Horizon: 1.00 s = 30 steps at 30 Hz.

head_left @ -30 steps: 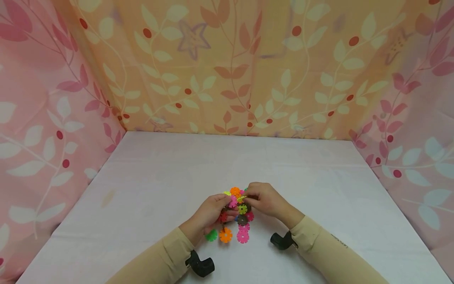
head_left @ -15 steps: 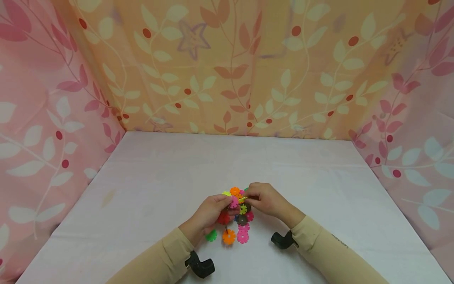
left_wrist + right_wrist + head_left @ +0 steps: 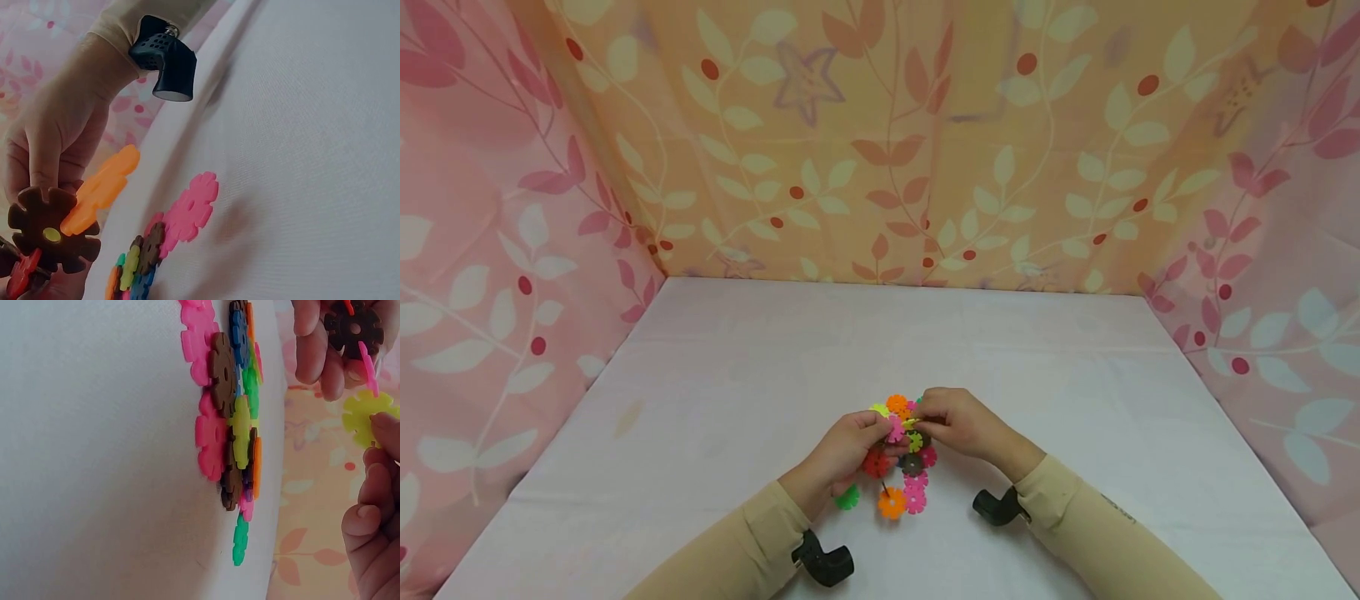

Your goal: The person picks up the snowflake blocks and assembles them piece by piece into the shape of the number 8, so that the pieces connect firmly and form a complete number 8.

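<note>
My left hand holds a cluster of joined plastic snowflake discs over the table. In it are a brown disc, an orange disc, a red disc and a pink disc. Between thumb and fingers, my right hand pinches a yellow disc. Its edge is close to the pink disc; whether the two touch I cannot tell. Beneath the hands lies a pile of loose discs, among them a pink one and a green-yellow one. The hands partly cover the pile in the head view.
One green disc lies beside my left hand. White cloth covers the table, and patterned curtains enclose its back and sides. A black camera mount sits at the left wrist, another camera mount at the right.
The cluster has turned in my left hand: its orange and red discs swing to the right, the orange one now overlapping a pink disc. My right hand stays almost in place.
</note>
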### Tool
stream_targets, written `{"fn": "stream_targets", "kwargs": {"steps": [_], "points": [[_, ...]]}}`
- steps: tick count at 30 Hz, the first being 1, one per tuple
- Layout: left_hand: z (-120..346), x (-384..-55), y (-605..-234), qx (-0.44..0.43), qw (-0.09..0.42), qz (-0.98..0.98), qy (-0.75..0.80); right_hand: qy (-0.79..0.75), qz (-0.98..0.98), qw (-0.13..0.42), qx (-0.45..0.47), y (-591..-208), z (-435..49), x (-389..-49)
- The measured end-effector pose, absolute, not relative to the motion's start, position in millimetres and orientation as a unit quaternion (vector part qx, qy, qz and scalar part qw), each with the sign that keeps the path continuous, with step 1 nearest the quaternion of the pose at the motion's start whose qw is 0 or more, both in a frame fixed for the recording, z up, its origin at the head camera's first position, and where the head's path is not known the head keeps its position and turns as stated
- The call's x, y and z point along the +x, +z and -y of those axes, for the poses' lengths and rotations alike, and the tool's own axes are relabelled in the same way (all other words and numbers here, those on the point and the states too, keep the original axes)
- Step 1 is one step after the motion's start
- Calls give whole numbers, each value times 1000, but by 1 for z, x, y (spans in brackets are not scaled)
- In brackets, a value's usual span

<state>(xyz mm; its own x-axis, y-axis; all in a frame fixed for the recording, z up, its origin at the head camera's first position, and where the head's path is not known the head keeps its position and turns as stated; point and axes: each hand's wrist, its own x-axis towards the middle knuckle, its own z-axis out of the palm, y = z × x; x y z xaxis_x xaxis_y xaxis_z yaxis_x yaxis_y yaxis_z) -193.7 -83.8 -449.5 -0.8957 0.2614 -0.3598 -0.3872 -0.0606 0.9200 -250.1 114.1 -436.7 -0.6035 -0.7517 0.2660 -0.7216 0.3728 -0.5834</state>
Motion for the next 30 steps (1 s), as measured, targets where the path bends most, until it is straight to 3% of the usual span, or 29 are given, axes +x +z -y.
{"fn": "stream_targets", "kwargs": {"steps": [21, 30], "points": [[79, -191, -453, -74, 166, -682, 708, -275, -816, -82, -501, -444, -106, -241], [87, -192, -457, -42, 190, -663, 723, -298, -832, -77, -461, -445, -106, -245]]}}
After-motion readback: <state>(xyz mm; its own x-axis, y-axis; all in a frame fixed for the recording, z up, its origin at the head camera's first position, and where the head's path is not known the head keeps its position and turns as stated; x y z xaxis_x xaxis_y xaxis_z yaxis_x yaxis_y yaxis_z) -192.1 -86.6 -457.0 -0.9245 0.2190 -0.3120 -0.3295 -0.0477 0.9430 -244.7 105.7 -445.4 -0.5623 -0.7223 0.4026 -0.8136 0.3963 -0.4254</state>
